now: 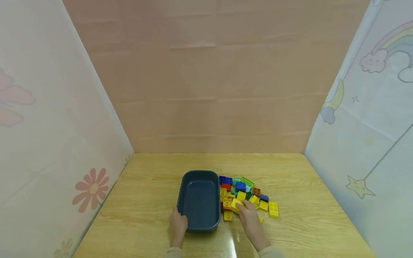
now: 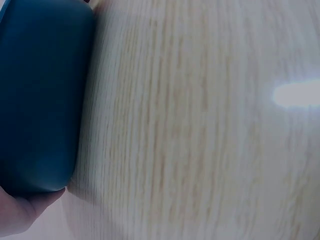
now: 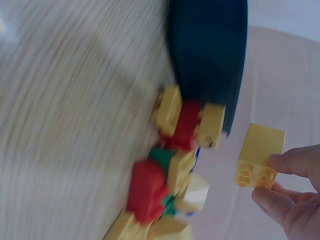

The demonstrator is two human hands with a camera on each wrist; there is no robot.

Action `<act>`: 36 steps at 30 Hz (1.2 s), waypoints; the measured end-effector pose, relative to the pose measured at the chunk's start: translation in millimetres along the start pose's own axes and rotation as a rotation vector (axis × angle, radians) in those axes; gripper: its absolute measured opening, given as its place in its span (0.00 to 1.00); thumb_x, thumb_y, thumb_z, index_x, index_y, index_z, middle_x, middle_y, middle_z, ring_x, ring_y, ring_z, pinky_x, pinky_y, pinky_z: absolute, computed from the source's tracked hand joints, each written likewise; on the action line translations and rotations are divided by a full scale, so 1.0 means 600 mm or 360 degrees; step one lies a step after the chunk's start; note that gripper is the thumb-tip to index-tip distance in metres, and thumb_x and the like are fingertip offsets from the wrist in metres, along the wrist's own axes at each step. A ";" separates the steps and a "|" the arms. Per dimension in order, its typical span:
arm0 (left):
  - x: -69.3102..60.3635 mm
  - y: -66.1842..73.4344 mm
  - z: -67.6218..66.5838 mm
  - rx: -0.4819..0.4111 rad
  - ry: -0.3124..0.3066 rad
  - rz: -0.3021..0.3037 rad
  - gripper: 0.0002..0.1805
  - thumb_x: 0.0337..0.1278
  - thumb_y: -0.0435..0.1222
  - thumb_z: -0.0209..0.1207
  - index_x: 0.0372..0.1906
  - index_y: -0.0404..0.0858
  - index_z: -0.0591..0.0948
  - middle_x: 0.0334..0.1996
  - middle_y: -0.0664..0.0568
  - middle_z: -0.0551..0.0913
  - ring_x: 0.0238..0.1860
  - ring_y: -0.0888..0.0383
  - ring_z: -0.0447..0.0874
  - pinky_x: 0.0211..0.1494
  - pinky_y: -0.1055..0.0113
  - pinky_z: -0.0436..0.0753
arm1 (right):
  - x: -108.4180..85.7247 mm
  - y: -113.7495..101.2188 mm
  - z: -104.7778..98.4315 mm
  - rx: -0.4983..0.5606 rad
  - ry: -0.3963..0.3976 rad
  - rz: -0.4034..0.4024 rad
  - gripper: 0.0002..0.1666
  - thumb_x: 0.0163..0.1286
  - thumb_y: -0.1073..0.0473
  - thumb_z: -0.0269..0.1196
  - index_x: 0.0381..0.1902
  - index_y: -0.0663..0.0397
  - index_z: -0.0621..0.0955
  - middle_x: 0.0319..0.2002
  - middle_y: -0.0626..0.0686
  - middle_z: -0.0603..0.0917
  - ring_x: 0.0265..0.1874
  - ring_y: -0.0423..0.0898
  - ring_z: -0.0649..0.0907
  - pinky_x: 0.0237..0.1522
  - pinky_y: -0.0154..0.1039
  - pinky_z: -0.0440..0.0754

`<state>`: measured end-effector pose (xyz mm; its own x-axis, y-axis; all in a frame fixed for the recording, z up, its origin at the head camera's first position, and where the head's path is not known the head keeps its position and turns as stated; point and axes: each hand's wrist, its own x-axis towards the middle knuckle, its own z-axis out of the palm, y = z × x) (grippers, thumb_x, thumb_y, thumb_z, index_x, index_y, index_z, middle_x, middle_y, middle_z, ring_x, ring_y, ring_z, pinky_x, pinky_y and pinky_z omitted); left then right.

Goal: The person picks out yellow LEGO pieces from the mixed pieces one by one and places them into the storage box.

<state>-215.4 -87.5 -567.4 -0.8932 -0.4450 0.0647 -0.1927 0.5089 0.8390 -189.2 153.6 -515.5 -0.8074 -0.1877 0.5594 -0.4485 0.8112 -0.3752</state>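
A dark blue plastic bin (image 1: 199, 200) stands on the table with nothing visible inside it. My left hand (image 1: 178, 222) grips the bin at its near left corner. In the left wrist view its thumb (image 2: 40, 202) lies against the bin's end wall. Just right of the bin, my right hand (image 1: 250, 218) pinches a yellow toy building block (image 1: 236, 205) between thumb and fingers. That block (image 3: 261, 152) is held above the pile in the right wrist view, its studs showing. Several yellow, red, blue, green and brown blocks lie loose beneath and beyond it.
Among the loose pieces are a lime green block (image 1: 247, 182) at the back and a yellow block (image 1: 273, 210) at the far right. A tan sheet (image 1: 216, 79) rises behind the wooden table (image 1: 309, 229). Printed white sheets hang along both sides.
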 end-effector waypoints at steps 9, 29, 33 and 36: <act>-0.002 0.000 -0.001 0.0013 -0.0056 -0.0039 0.27 0.39 0.18 0.46 0.53 0.15 0.64 0.40 0.24 0.75 0.42 0.36 0.76 0.35 0.51 0.77 | 0.009 -0.070 0.046 0.0079 0.0123 -0.0348 0.19 0.37 0.78 0.67 0.31 0.62 0.83 0.35 0.59 0.76 0.33 0.53 0.76 0.32 0.43 0.78; 0.002 0.000 -0.001 0.0031 0.0008 0.0003 0.27 0.36 0.18 0.48 0.50 0.15 0.66 0.36 0.25 0.76 0.37 0.36 0.78 0.30 0.52 0.78 | 0.055 -0.123 0.120 0.0211 -0.0784 -0.0275 0.13 0.52 0.72 0.63 0.36 0.54 0.85 0.37 0.51 0.79 0.38 0.44 0.77 0.38 0.29 0.75; 0.000 0.002 -0.002 0.0031 0.0023 0.0006 0.27 0.35 0.17 0.48 0.50 0.15 0.66 0.36 0.25 0.76 0.37 0.37 0.78 0.30 0.52 0.78 | 0.063 -0.127 0.137 0.0224 -0.0842 -0.0355 0.14 0.50 0.74 0.63 0.33 0.54 0.85 0.33 0.48 0.80 0.34 0.40 0.77 0.36 0.28 0.75; -0.002 0.003 -0.003 0.0023 0.0052 0.0042 0.26 0.35 0.17 0.48 0.49 0.14 0.67 0.34 0.25 0.77 0.36 0.36 0.78 0.29 0.52 0.77 | 0.065 -0.129 0.150 0.0222 -0.0844 -0.0440 0.15 0.46 0.76 0.63 0.29 0.54 0.86 0.28 0.47 0.81 0.30 0.37 0.77 0.33 0.26 0.74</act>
<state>-214.0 -87.1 -565.0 -0.8843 -0.4550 0.1047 -0.1754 0.5315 0.8287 -220.4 33.8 -531.5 -0.7186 -0.6600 0.2192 -0.6856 0.6197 -0.3820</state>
